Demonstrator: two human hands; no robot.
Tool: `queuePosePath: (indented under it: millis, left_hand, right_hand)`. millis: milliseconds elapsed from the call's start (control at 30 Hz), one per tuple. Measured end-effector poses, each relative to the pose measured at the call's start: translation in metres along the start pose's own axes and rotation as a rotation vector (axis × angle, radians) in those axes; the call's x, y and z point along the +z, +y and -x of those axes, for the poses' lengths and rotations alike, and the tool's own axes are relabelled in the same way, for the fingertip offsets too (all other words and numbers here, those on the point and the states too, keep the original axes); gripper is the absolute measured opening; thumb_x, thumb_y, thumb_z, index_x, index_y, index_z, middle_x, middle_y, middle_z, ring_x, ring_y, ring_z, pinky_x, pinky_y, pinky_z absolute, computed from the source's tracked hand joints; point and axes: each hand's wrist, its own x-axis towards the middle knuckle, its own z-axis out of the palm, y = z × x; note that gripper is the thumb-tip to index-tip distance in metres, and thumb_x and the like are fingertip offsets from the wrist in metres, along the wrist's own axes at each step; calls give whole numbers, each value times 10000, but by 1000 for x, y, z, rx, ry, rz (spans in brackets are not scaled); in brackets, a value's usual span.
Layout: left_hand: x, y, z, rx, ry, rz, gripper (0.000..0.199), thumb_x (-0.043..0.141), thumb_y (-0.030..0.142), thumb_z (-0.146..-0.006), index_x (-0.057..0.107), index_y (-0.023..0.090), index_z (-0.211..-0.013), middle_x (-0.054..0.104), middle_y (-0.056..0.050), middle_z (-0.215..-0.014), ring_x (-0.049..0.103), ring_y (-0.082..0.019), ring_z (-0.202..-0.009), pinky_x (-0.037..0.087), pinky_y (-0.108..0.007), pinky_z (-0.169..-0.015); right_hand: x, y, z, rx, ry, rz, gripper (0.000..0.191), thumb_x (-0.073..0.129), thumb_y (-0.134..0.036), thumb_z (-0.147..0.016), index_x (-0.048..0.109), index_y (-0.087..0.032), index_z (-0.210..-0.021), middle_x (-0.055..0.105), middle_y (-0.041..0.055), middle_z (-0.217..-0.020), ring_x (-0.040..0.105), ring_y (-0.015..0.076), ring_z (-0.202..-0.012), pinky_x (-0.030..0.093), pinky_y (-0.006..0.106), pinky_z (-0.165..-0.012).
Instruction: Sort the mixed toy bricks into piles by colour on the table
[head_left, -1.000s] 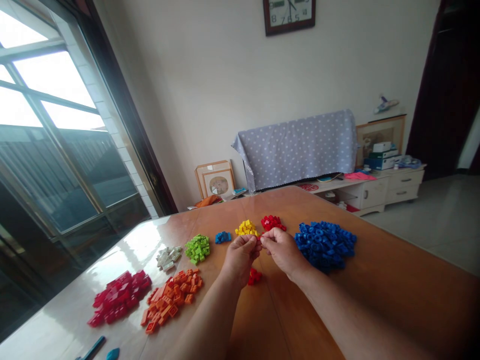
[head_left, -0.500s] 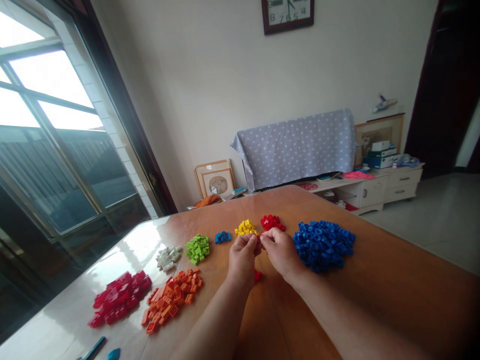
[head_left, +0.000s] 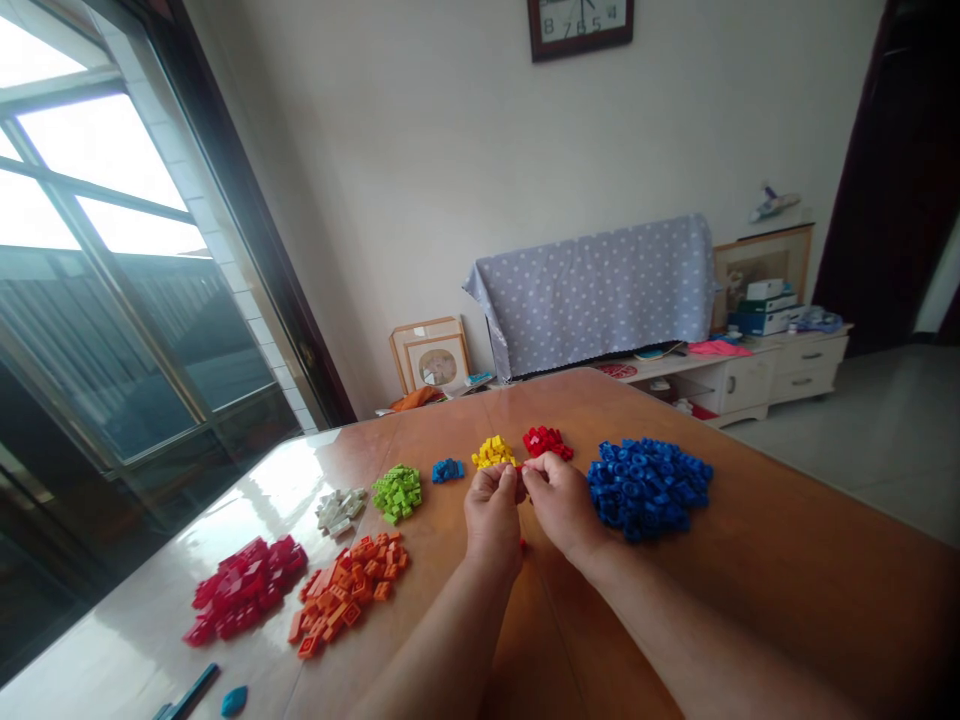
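My left hand (head_left: 491,505) and my right hand (head_left: 559,500) meet over the middle of the wooden table (head_left: 555,620). Both are closed in a pinch on a small red piece (head_left: 520,467) between their fingertips, mostly hidden by the fingers. Just beyond them lie a yellow brick pile (head_left: 493,452) and a red brick pile (head_left: 547,442). A large heap of blue pieces (head_left: 651,488) is right of my right hand. Another bit of red (head_left: 524,544) shows on the table beside my left wrist.
Leftward on the table are small blue bricks (head_left: 448,470), green bricks (head_left: 397,493), white bricks (head_left: 341,511), orange bricks (head_left: 351,590) and crimson bricks (head_left: 246,588). A dark teal tool (head_left: 193,692) and a teal piece (head_left: 234,701) lie at the near left.
The view has shifted slightly. My left hand has moved a little closer to my right hand and covers more of the red bit on the table.
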Motion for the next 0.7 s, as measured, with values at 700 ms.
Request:
queuePosePath:
  millis: [700]
  left_hand:
    - [-7, 6, -11, -19, -14, -68, 375, 796, 413, -680, 636, 148, -892, 690, -52, -840, 632, -132, -734, 486, -274, -726]
  right_hand:
    - [-16, -4, -18, 212, 5, -359, 288, 615, -430, -774, 679, -170, -878, 591, -13, -596, 532, 125, -549, 407, 227, -515]
